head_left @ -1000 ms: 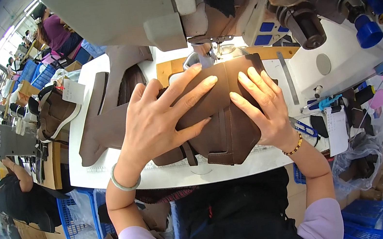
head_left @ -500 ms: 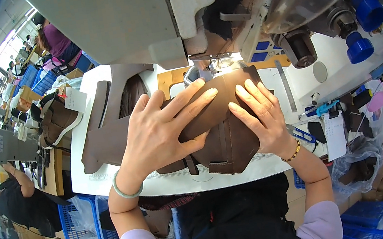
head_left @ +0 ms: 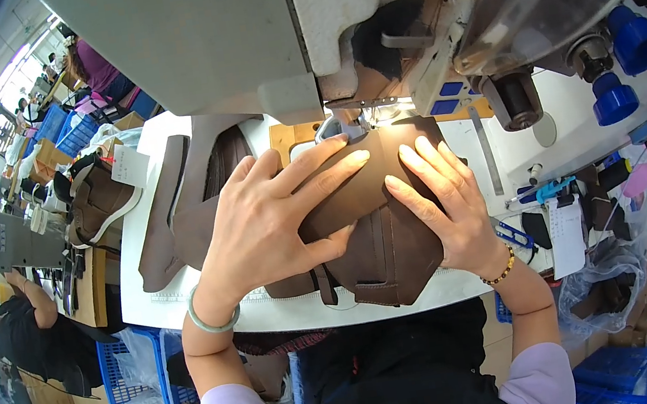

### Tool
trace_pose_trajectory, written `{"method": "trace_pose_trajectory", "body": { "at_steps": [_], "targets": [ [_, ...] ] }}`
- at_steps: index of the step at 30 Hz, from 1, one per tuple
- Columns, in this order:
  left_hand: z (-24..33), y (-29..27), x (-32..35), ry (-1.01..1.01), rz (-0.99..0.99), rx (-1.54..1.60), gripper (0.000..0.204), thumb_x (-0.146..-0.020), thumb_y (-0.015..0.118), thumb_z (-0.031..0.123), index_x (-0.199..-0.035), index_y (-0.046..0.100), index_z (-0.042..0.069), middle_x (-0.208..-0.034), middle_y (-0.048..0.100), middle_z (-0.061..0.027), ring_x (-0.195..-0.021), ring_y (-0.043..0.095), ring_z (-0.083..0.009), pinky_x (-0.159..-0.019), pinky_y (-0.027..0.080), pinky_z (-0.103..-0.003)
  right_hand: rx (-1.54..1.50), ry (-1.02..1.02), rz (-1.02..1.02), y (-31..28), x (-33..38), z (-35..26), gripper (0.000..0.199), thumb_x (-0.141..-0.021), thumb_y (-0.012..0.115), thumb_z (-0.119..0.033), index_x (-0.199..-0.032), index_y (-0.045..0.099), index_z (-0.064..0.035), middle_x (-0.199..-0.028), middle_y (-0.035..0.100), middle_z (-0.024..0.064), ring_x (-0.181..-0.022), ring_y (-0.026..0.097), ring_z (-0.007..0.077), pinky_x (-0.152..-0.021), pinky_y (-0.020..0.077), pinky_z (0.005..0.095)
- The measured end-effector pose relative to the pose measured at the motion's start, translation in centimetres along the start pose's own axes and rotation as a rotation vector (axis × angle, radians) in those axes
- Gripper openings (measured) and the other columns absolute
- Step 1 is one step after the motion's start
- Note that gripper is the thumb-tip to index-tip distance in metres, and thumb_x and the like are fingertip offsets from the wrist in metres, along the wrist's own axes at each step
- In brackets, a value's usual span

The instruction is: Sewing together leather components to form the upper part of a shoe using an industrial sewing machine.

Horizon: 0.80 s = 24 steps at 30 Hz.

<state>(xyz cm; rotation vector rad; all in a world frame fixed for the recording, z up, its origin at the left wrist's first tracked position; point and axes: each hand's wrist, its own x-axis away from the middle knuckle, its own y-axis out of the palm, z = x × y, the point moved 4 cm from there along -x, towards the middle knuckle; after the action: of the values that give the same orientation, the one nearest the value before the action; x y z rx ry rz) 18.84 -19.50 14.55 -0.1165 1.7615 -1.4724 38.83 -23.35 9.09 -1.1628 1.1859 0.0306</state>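
Head view, looking straight down: both hands are flat on a brown leather piece (head_left: 382, 235) lying on the white table (head_left: 467, 285), its far edge tucked up under the sewing machine head (head_left: 318, 46) by the presser foot (head_left: 342, 127). Left hand (head_left: 272, 221) is spread wide, fingers apart, palm pressing the upper folded layer. Right hand (head_left: 443, 202) lies open beside it, fingers together and pointing at the needle area, pinning the right edge. Neither hand is clamped on anything, it's all flat pressure. That leather looks soft and floppy yet thick at the seams, likely light, probably a bit slick on the table, so it seems best held by flat palms close to the stitching line. More brown cut pieces (head_left: 176, 214) lie to the left, blue snips (head_left: 517, 234) to the right.
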Motion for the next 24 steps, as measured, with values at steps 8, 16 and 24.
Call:
{"method": "trace_pose_trajectory", "body": {
  "at_steps": [8,16,24],
  "targets": [
    [-0.2,-0.6,-0.8,-0.034,-0.034,0.113,0.063,-0.057,0.075,0.024,-0.119,0.069,0.015,-0.125,0.064,-0.0035,-0.084,0.059,-0.025,-0.08,0.048,-0.034,-0.01,0.042,-0.055,-1.2,-1.1,-0.6,0.052,-0.081,0.065,-0.027,-0.129,0.061,-0.0055,-0.136,0.053,0.0205,-0.13,0.049,0.0349,-0.109,0.0352,0.0489],
    [-0.9,-0.4,-1.1,-0.055,-0.008,0.159,0.061,-0.058,0.073,0.022,-0.118,0.069,0.013,-0.125,0.064,-0.0061,-0.093,0.061,-0.0281,-0.085,0.047,-0.036,-0.001,0.063,-0.055,-1.0,-1.7,-0.5,0.05,-0.082,0.058,-0.015,-0.131,0.059,-0.0056,-0.135,0.053,0.0203,-0.126,0.051,0.0339,-0.108,0.0362,0.0494],
    [-1.2,-0.1,-1.2,-0.039,-0.011,0.161,0.06,-0.059,0.072,0.023,-0.118,0.069,0.013,-0.127,0.062,-0.0047,-0.095,0.06,-0.0272,-0.088,0.046,-0.037,0.062,0.056,-0.009,-0.1,-1.2,-0.3,0.047,-0.084,0.057,-0.012,-0.13,0.06,-0.0059,-0.134,0.053,0.0206,-0.127,0.051,0.0342,-0.106,0.0375,0.0485]
  ]
}}
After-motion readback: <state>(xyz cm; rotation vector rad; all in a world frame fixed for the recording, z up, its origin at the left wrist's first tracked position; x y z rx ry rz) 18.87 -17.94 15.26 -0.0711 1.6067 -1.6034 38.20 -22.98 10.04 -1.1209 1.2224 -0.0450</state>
